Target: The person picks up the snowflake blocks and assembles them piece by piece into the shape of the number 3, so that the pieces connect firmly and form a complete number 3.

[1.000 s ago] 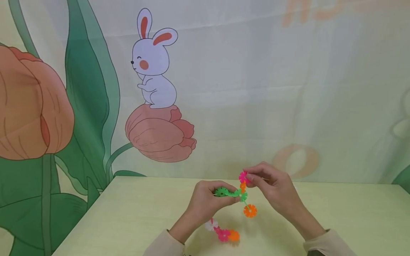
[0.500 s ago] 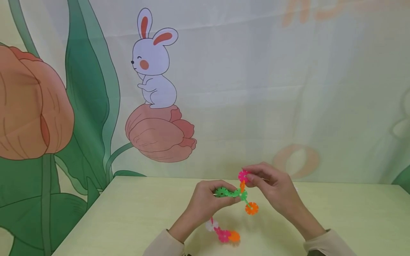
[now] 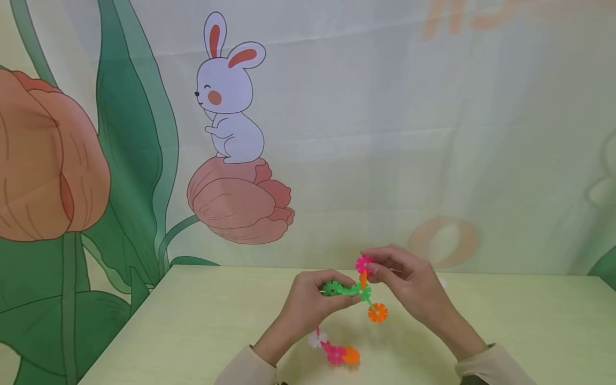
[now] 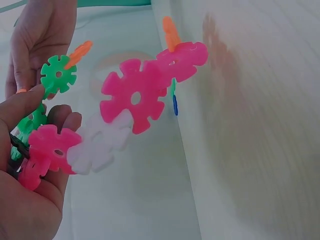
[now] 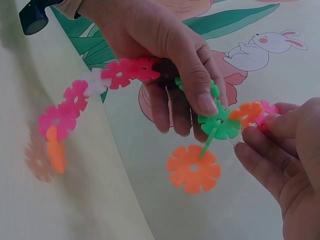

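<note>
My left hand (image 3: 308, 302) grips a chain of interlocking plastic snowflake discs by its green part, a green disc (image 3: 362, 292) at its fingertips. An orange disc (image 5: 194, 169) hangs from that green one on a thin green disc seen edge-on. My right hand (image 3: 409, 280) pinches a pink disc (image 3: 363, 264); an orange disc (image 5: 246, 114) links it to the green one. Below the left hand, the chain's other end curves through a black disc (image 5: 166, 70), a white disc (image 4: 98, 142) and several pink discs (image 4: 136, 97) to an orange end disc (image 3: 352, 355).
The pale table (image 3: 192, 315) runs beneath both hands. Behind it hangs a printed backdrop (image 3: 337, 133) with a rabbit and tulips. Past the right wrist, a small white thing (image 3: 443, 283) is partly hidden. Something thin, blue and green (image 4: 175, 102), shows behind the pink discs.
My right hand and the pink disc have shifted slightly left. The hanging orange disc swung slightly right and up, then stayed nearly there. The left hand keeps its hold on the chain.
</note>
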Motion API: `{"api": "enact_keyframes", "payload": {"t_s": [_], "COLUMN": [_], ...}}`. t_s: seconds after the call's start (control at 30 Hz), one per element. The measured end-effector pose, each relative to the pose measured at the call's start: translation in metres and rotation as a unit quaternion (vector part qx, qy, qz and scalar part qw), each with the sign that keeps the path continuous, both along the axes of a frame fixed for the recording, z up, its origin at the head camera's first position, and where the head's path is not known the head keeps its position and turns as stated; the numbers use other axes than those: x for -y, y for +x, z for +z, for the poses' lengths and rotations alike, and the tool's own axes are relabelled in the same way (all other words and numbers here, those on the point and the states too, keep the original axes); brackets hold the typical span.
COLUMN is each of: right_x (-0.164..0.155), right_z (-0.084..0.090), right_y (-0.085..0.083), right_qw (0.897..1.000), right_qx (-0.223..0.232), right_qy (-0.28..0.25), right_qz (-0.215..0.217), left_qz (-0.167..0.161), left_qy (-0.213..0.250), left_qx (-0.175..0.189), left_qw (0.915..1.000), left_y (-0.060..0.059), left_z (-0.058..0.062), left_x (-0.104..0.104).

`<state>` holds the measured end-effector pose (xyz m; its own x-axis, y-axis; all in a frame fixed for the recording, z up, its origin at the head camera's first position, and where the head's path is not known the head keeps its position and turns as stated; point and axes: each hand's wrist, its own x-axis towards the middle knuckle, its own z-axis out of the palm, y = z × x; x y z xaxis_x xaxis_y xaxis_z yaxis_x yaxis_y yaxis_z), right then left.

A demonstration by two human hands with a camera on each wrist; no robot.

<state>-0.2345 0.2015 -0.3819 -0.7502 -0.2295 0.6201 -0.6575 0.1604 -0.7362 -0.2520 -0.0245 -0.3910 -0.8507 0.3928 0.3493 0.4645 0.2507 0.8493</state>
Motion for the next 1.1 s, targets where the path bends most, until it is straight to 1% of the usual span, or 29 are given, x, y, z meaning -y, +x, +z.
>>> {"api": "enact_keyframes", "payload": {"t_s": [0.23, 0.4, 0.53, 0.6, 0.67, 0.77, 0.87, 1.0, 1.1], "right_x": [0.001, 0.002, 0.002, 0.002, 0.003, 0.005, 0.008, 0.011, 0.013], "right_z": [0.002, 0.004, 0.004, 0.004, 0.003, 0.002, 0.0, -0.001, -0.002], "right_y": [0.001, 0.003, 0.004, 0.004, 0.005, 0.005, 0.005, 0.006, 0.007], "right_qw": [1.0, 0.999, 0.999, 0.999, 0.999, 0.998, 0.998, 0.998, 0.998], "right_qx": [0.02, 0.034, 0.045, 0.048, 0.052, 0.057, 0.06, 0.063, 0.063], "right_qy": [0.002, -0.009, -0.011, -0.008, -0.004, 0.0, 0.003, 0.006, 0.01], "right_qz": [-0.014, -0.011, -0.006, -0.005, -0.003, 0.001, 0.003, 0.006, 0.008], "left_qz": [-0.022, -0.033, -0.033, -0.028, -0.022, -0.011, -0.011, -0.023, -0.03], "left_qy": [0.001, 0.004, 0.002, 0.005, 0.022, 0.06, 0.095, 0.106, 0.114], "left_qx": [0.036, 0.034, 0.034, 0.03, 0.028, 0.015, 0.004, 0.0, 0.008], "left_qw": [0.9991, 0.9989, 0.9989, 0.9991, 0.9991, 0.998, 0.9955, 0.9941, 0.9929], "left_y": [0.001, 0.001, 0.0, -0.001, -0.002, -0.002, -0.002, -0.003, -0.003], "left_z": [-0.001, -0.003, -0.003, -0.004, -0.004, -0.003, -0.002, -0.003, -0.004], "left_x": [0.001, 0.002, 0.001, 0.001, 0.001, 0.002, 0.002, 0.002, 0.002]}}
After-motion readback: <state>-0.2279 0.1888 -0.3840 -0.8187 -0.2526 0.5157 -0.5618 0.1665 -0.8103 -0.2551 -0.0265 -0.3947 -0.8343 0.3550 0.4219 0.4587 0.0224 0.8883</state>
